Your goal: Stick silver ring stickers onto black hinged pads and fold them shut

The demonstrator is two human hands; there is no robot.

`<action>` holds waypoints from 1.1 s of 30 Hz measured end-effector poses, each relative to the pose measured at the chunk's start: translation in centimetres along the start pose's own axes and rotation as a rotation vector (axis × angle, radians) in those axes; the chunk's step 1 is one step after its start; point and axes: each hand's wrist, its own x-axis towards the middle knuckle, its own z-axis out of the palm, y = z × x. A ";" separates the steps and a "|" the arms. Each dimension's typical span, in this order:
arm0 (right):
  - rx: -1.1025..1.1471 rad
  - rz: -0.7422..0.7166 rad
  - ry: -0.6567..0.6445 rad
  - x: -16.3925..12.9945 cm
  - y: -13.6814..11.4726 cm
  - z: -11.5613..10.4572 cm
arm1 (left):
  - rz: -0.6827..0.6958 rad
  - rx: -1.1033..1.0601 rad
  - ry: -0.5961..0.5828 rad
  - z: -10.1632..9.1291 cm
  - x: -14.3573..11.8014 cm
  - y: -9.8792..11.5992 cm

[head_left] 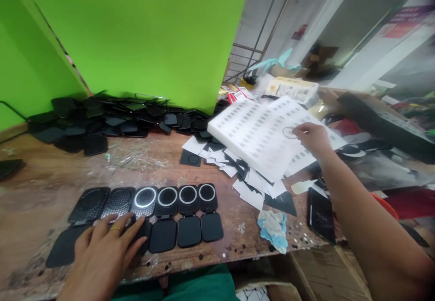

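Note:
A row of black hinged folding pads lies unfolded along the near side of the table. Some upper halves carry a silver-white ring; the two leftmost show none. My left hand rests with fingers spread over the lower halves of the left-hand pads, partly hiding them. To the right, my right hand pinches a thin ring between thumb and fingertips. It is over a stack of white sheets marked with rows of small grey shapes.
Black flat pieces are heaped along the green wall. White and black paper squares are scattered beside the sheets. A crumpled blue-white tissue, a dark phone-like slab and a small pale bottle lie nearer the right.

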 end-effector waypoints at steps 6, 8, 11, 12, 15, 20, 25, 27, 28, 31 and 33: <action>0.396 -0.115 -0.215 -6.3 -7.3 1.4 | 0.050 0.126 -0.004 -2.8 -0.2 1.8; 0.468 -0.157 -0.322 -8.6 -10.1 3.5 | 0.023 0.165 0.003 -3.8 -0.7 1.9; 0.500 -0.266 -0.518 -12.2 -14.2 7.5 | -0.049 0.198 0.010 -4.7 -1.5 1.8; 0.505 -0.309 -0.591 -13.4 -15.6 8.8 | -0.073 0.195 0.007 -4.9 -1.7 1.8; 0.554 -0.410 -0.788 -17.2 -19.5 12.8 | -0.122 0.158 -0.007 -4.8 -2.3 1.6; 0.575 -0.387 -1.049 -22.6 -24.7 18.3 | -0.137 0.136 -0.047 -4.9 -2.4 1.6; 0.521 -0.372 -1.137 -25.2 -27.2 21.9 | -0.124 0.105 -0.059 -5.3 -2.1 1.6; 0.497 -0.393 -1.139 -25.5 -27.5 22.9 | -0.117 0.099 -0.051 -5.3 -2.2 1.5; 0.482 -0.409 -1.136 -25.6 -27.5 23.4 | -0.114 0.098 -0.048 -5.2 -2.2 1.4; 0.438 -0.483 -1.100 -25.6 -27.4 24.5 | -0.109 0.090 -0.043 -5.0 -2.3 1.3; 0.420 -0.553 -1.051 -25.5 -27.2 24.8 | -0.106 0.084 -0.043 -4.9 -2.4 1.3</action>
